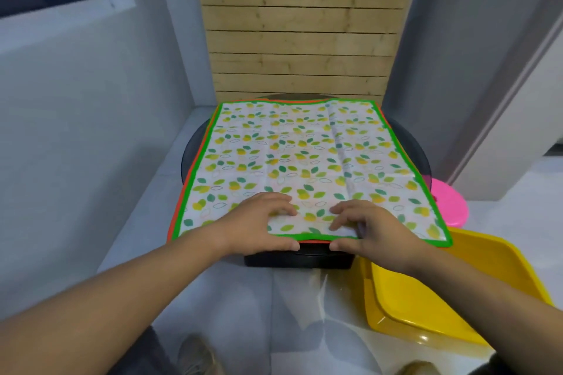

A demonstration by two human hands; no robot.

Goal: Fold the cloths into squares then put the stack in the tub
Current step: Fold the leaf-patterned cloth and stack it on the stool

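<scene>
A white cloth (304, 158) with a green border and a leaf print lies spread flat over a round dark table (190, 146). An orange-edged cloth (195, 158) peeks out beneath it along the left side. My left hand (262, 222) and my right hand (365, 228) rest side by side at the near edge of the green-bordered cloth. On each hand the fingers lie on top and the thumb sits under the hem, pinching it. A yellow tub (432, 292) stands on the floor at the lower right, empty.
A pink round stool (451, 204) sits to the right behind the tub. A wooden slatted panel (298, 33) rises behind the table, with grey walls on both sides. The floor is white and glossy.
</scene>
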